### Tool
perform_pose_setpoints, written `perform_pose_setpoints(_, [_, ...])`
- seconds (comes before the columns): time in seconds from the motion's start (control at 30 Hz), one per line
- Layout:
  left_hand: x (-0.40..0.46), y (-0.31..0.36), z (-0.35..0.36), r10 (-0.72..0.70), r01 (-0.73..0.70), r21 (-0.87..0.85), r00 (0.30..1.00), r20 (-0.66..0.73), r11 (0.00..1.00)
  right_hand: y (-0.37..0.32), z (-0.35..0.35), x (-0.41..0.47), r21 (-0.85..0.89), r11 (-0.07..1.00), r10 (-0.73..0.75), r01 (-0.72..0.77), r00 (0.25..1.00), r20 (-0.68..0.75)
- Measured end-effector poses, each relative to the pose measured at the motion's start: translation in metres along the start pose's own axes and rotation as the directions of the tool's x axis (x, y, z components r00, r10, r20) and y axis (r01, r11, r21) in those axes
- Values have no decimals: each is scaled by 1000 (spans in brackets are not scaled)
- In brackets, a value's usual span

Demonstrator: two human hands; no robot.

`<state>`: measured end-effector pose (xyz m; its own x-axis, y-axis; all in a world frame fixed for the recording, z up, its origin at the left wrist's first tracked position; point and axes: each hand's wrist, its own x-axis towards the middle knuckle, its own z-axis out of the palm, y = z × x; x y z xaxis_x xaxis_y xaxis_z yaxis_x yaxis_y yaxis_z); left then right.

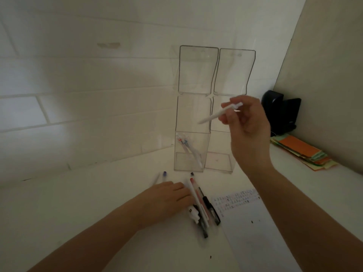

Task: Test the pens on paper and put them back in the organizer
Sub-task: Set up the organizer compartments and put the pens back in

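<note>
My right hand [246,122] holds a white pen [216,114] in the air, tip pointing down-left, in front of the clear acrylic organizer [196,71] that stands against the wall. The organizer's lower left pocket holds a couple of pens [188,148]; the right pocket [218,161] looks empty. My left hand [167,197] lies palm-down on the white table, fingers touching a bunch of loose pens [202,205], white, red and black. Two more pens [161,176] poke out beyond its fingers. A sheet of paper [249,222] with scribbled marks lies to the right.
A dark stapler-like object [280,112] sits in the right corner behind a stack of orange and green paper slips [302,152]. A tiled wall rises close behind the organizer, and a beige wall [330,75] closes the right side.
</note>
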<state>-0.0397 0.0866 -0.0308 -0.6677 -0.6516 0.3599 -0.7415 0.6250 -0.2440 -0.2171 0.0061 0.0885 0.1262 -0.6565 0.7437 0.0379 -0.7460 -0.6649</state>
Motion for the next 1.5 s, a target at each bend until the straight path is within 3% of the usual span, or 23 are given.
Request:
perform_pose_setpoints(0.03, [1,0,-2,-46,43,-63,997,-59,997,1,4,5,-39,999,-4,4,1000,11])
perform_pose_setpoints(0.1, [7,-2,-11,-269,194,-330,942,-199,924,10,13,15,-180,983,54,-34,993,107])
perform_pose_setpoints(0.17, [19,-10,-28,-537,290,-585,786,-307,758,21,20,20,-296,948,189,-115,953,235])
perform_pose_setpoints(0.27, [47,-31,-57,-747,322,-715,519,-415,621,30,22,18,-426,898,246,-111,930,274])
perform_pose_setpoints(0.33, [68,-46,-76,-785,269,-767,430,-446,583,28,15,6,-475,879,215,-40,923,319])
perform_pose_setpoints(0.37, [76,-53,-82,-793,247,-782,410,-450,572,26,10,-2,-493,870,247,-15,878,409])
perform_pose_setpoints(0.43, [91,-68,-84,-804,257,-790,405,-435,557,23,2,-25,-554,831,387,46,668,636])
perform_pose_setpoints(0.5, [102,-78,-77,-813,299,-787,429,-394,539,25,-3,-48,-610,777,496,157,445,746])
perform_pose_setpoints(0.57, [105,-83,-65,-805,349,-767,481,-347,539,28,-4,-66,-651,733,567,199,352,745])
perform_pose_setpoints(0.73, [94,-77,-30,-790,535,-640,581,-197,552,30,1,-79,-716,673,613,187,400,681])
perform_pose_setpoints(0.9, [88,-66,-34,-763,502,-697,638,-101,512,25,10,-89,-745,642,649,180,389,654])
perform_pose_setpoints(1.0, [70,-62,-44,-818,437,-746,521,-245,502,22,14,-97,-743,622,649,246,369,665])
perform_pose_setpoints(1.07, [46,-55,-46,-850,508,-704,448,-277,496,21,15,-97,-726,625,633,285,360,686])
perform_pose_setpoints(1.13, [16,-45,-42,-867,680,-566,480,-137,466,19,16,-97,-724,620,635,302,348,689])
perform_pose_setpoints(1.2, [-9,-32,-35,-854,819,-417,494,163,394,15,15,-96,-730,623,650,283,333,683])
perform_pose_setpoints(1.27, [-25,-17,-31,-794,899,-268,434,425,348,12,14,-98,-734,634,650,243,347,676])
perform_pose_setpoints(1.3, [-29,-11,-31,-771,912,-215,409,488,348,11,13,-100,-742,627,654,235,359,666])
perform_pose_setpoints(1.5, [-33,8,-35,-792,928,-48,340,507,368,8,19,-105,-791,589,686,166,415,598])
